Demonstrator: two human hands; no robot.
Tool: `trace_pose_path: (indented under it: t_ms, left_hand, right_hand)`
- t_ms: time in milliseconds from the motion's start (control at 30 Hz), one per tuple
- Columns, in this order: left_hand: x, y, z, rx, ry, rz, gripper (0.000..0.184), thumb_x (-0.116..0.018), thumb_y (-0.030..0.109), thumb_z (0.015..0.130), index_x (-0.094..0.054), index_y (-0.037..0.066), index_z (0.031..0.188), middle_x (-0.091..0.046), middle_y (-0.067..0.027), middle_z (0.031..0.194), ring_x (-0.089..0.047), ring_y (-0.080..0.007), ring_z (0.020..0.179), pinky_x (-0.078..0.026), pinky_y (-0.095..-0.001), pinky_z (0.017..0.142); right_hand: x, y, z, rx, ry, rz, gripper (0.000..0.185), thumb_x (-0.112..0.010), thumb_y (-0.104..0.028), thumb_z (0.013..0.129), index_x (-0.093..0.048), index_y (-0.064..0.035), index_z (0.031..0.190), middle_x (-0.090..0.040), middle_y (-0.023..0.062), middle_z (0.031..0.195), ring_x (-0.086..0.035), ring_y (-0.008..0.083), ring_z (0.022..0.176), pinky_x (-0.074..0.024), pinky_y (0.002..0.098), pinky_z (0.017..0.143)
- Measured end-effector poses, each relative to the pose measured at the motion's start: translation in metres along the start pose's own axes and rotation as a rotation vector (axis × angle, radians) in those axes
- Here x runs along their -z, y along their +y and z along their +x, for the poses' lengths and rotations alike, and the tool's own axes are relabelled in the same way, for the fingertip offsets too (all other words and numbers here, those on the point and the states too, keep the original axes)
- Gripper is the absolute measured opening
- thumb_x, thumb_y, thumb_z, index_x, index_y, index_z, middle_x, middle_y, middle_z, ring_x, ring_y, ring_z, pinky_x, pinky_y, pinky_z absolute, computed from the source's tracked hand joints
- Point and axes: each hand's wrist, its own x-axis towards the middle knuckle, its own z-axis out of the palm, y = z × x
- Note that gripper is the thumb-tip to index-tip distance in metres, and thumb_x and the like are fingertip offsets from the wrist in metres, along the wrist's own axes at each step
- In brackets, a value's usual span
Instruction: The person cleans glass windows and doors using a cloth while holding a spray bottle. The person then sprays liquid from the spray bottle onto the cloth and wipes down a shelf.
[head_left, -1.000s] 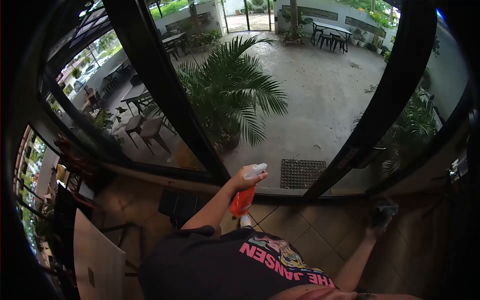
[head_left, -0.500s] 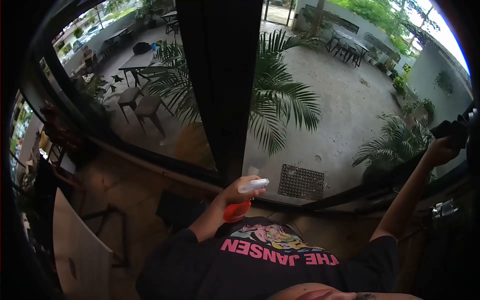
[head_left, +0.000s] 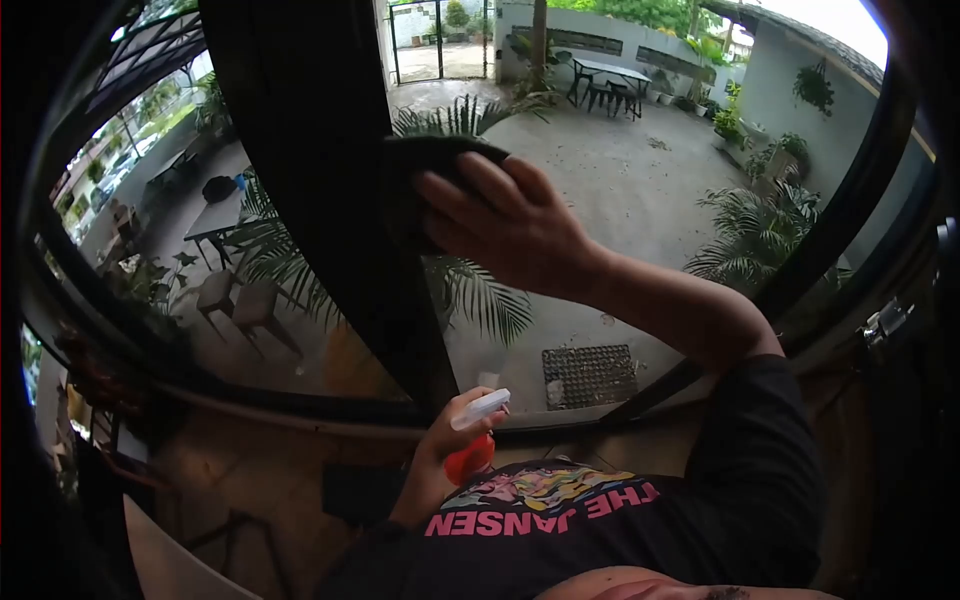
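Observation:
My left hand [head_left: 445, 432] is wrapped round a spray bottle [head_left: 468, 460] with a white trigger head and a red body, held upright close to my chest. Up ahead, my right hand [head_left: 515, 225] grips a dark cloth [head_left: 425, 180], its fingers bent over it. The cloth lies in front of the thick black frame post [head_left: 300, 130] and the edge of the glass pane [head_left: 620, 250]. Dark cloth and dark post blend together, so whether they touch I cannot tell.
Beyond the glass are a floor grate [head_left: 590, 377], palm plants [head_left: 755, 235], an outdoor table [head_left: 610, 70] and stools [head_left: 262, 315]. A metal lock [head_left: 887, 322] is at the right. A pale board [head_left: 175, 560] stands at the lower left.
My right hand has swept from the far right across to the post with the cloth. My view has turned slightly right; the left hand still holds the spray bottle near my chest.

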Motion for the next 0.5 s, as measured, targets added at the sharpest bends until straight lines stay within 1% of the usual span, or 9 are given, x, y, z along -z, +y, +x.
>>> trace_pose_path:
  t_ms: [67, 133, 200, 233, 333, 433, 467, 500]
  left_hand:
    - [0.001, 0.000, -0.005, -0.025, 0.010, -0.064, 0.031, -0.070, 0.025, 0.092, -0.062, 0.002, 0.112, -0.067, -0.0031, 0.099, -0.061, -0.0086, 0.080, -0.050, -0.0246, 0.072]
    - [0.012, -0.001, -0.015, -0.062, 0.011, -0.096, 0.031, -0.070, 0.025, 0.092, -0.062, 0.002, 0.111, -0.067, -0.0029, 0.099, -0.061, -0.0084, 0.080, -0.050, -0.0245, 0.071]
    - [0.021, -0.007, -0.035, -0.033, 0.086, -0.110, 0.031, -0.070, 0.026, 0.092, -0.062, 0.003, 0.111, -0.067, -0.0021, 0.098, -0.061, -0.0084, 0.080, -0.050, -0.0249, 0.071]
    - [0.024, -0.010, -0.040, -0.042, 0.084, -0.111, 0.031, -0.070, 0.026, 0.092, -0.062, 0.003, 0.111, -0.067, -0.0021, 0.098, -0.061, -0.0084, 0.080, -0.050, -0.0249, 0.071]
    - [0.034, -0.016, -0.055, 0.114, 0.162, -0.001, 0.032, -0.069, 0.027, 0.093, -0.062, 0.004, 0.114, -0.068, -0.0024, 0.097, -0.061, -0.0085, 0.078, -0.051, -0.0251, 0.070]
    - [0.045, -0.020, -0.060, 0.090, 0.175, 0.050, 0.033, -0.069, 0.027, 0.093, -0.061, 0.004, 0.115, -0.068, -0.0030, 0.096, -0.061, -0.0085, 0.076, -0.051, -0.0252, 0.069]
    - [0.046, -0.021, -0.059, 0.079, 0.184, 0.073, 0.033, -0.069, 0.027, 0.093, -0.061, 0.004, 0.116, -0.068, -0.0033, 0.096, -0.061, -0.0085, 0.076, -0.051, -0.0253, 0.069]
    - [0.047, -0.020, -0.060, 0.090, 0.195, 0.035, 0.034, -0.069, 0.027, 0.093, -0.061, 0.004, 0.116, -0.069, -0.0036, 0.096, -0.061, -0.0088, 0.076, -0.052, -0.0258, 0.069]
  right_hand:
    - [-0.009, 0.006, -0.001, 0.244, 0.031, 0.045, 0.032, -0.066, -0.009, 0.086, -0.063, -0.0172, 0.116, -0.053, 0.0020, 0.136, -0.047, 0.0252, 0.127, -0.0395, 0.0451, 0.101]
    - [0.033, 0.065, 0.053, 0.047, 0.008, -0.312, 0.029, -0.067, -0.015, 0.090, -0.065, -0.0222, 0.117, -0.053, -0.0039, 0.135, -0.048, 0.0185, 0.125, -0.0461, 0.0370, 0.095]
    - [0.030, 0.063, 0.061, 0.052, 0.006, -0.329, 0.028, -0.067, -0.015, 0.090, -0.065, -0.0221, 0.116, -0.053, -0.0024, 0.135, -0.048, 0.0187, 0.124, -0.0464, 0.0369, 0.093]
    - [0.028, 0.062, 0.065, 0.045, 0.005, -0.338, 0.027, -0.066, -0.015, 0.089, -0.065, -0.0220, 0.115, -0.053, -0.0010, 0.134, -0.048, 0.0190, 0.123, -0.0468, 0.0368, 0.091]
    - [0.025, 0.056, 0.075, 0.018, 0.010, -0.374, 0.024, -0.066, -0.016, 0.089, -0.065, -0.0216, 0.112, -0.053, 0.0033, 0.133, -0.049, 0.0198, 0.121, -0.0478, 0.0365, 0.085]
    - [0.022, 0.045, 0.089, -0.003, 0.021, -0.431, 0.021, -0.065, -0.017, 0.089, -0.064, -0.0212, 0.109, -0.053, 0.0076, 0.132, -0.049, 0.0206, 0.119, -0.0489, 0.0362, 0.079]
    - [0.004, 0.010, 0.059, 0.230, -0.017, -0.324, 0.025, -0.066, -0.021, 0.088, -0.062, -0.0207, 0.113, -0.052, 0.0066, 0.131, -0.049, 0.0224, 0.114, -0.0466, 0.0364, 0.081]
    - [0.000, -0.002, 0.035, 0.282, -0.051, -0.214, 0.030, -0.068, -0.017, 0.086, -0.062, -0.0179, 0.116, -0.051, 0.0056, 0.133, -0.049, 0.0217, 0.118, -0.0463, 0.0367, 0.086]
